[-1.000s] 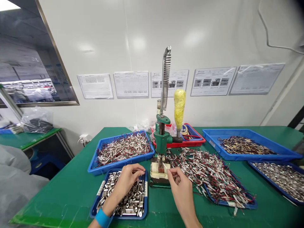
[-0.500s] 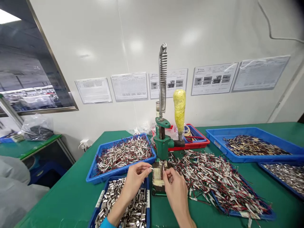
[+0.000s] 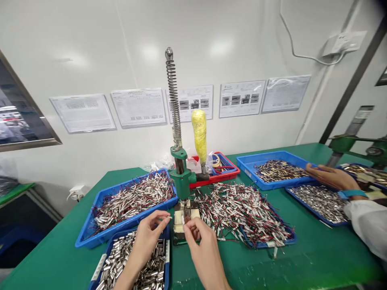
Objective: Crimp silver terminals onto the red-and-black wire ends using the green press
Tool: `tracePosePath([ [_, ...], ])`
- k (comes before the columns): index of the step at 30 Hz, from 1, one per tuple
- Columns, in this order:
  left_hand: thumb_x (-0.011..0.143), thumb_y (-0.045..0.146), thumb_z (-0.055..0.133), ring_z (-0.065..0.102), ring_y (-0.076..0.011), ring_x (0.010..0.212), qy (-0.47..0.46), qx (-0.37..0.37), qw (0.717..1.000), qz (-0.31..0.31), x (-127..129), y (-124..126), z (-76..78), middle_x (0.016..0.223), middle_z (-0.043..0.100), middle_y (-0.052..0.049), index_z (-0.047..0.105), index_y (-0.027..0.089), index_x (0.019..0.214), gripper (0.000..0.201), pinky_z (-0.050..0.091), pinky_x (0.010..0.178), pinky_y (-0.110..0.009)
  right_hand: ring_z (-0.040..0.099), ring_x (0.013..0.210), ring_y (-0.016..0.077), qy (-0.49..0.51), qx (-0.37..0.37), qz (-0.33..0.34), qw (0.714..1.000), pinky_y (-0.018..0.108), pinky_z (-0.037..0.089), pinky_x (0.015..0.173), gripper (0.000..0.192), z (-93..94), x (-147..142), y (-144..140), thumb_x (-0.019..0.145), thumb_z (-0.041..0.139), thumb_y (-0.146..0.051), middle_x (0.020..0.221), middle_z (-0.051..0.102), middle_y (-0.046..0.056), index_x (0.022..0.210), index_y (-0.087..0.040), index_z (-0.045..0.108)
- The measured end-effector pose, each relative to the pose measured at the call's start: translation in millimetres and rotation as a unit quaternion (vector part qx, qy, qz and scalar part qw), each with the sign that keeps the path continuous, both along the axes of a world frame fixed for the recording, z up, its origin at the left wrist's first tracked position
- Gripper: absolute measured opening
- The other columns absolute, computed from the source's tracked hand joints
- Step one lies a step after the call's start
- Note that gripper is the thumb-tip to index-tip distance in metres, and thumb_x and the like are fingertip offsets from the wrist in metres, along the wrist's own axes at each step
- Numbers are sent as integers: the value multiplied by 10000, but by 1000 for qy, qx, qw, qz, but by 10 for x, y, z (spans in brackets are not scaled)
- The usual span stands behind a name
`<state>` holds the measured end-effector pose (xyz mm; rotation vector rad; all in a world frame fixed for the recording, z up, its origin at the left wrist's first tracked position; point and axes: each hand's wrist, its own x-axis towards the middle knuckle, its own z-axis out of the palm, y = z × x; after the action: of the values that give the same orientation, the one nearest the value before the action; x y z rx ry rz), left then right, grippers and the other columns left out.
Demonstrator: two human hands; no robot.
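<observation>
Right now the left hand [image 3: 145, 237] is curled, and its thumb and first finger pinch a small metal tube [image 3: 168, 218]. The tube's tip points right, at the base of the green press [image 3: 182, 183]. This hand floats over the near blue tray of metal tubes [image 3: 133, 264].

Just to its right, the right hand [image 3: 201, 245] is bent at the press base [image 3: 182, 223]. Its fingertips [image 3: 188, 225] pinch a small part there. That part is too small to name.

The press stands in the middle of the green surface [image 3: 302, 262], with a tall spring [image 3: 173, 92] and a yellow handle [image 3: 199, 135].

A heap of wired pieces [image 3: 242, 211] lies right of the press. More fill the blue tray [image 3: 127, 203] on the left.

Far right, another person's hand [image 3: 329, 177] rests on the edge of a blue tray [image 3: 272, 171].
</observation>
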<state>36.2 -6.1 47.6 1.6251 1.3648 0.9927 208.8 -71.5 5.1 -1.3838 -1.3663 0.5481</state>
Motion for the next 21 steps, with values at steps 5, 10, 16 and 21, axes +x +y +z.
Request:
tracePosePath([
  [5,815,638,653,691,-274,864,75,21,997,1,-180,-23,-43,960,790,-52,770,224,938,448,508,804,-342,526,580,114,-54,72,21,996,211,401,565,373,-510,-67,-422,1017,482,-457,682,601,-17,769,-232,644],
  [10,861,556,649,710,-261,926,73,53,995,30,-285,-112,20,983,795,-51,752,212,949,369,519,787,-314,507,548,110,-17,58,4,998,209,391,533,407,-839,24,-585,1018,479,-515,663,566,-18,781,-233,651],
  [16,916,522,626,702,-236,961,67,120,986,94,-423,-222,155,1051,775,-37,732,227,997,324,542,800,-304,511,540,112,26,28,-8,999,203,404,533,393,-771,66,-575,989,523,-548,656,557,-30,779,-234,632],
  [21,955,301,564,674,-281,1149,279,178,943,-26,-456,-379,-13,1240,724,-56,758,274,1062,224,526,1020,-454,466,511,112,-19,38,-3,999,223,380,519,406,-846,20,-607,1008,484,-548,650,544,-34,799,-244,652],
])
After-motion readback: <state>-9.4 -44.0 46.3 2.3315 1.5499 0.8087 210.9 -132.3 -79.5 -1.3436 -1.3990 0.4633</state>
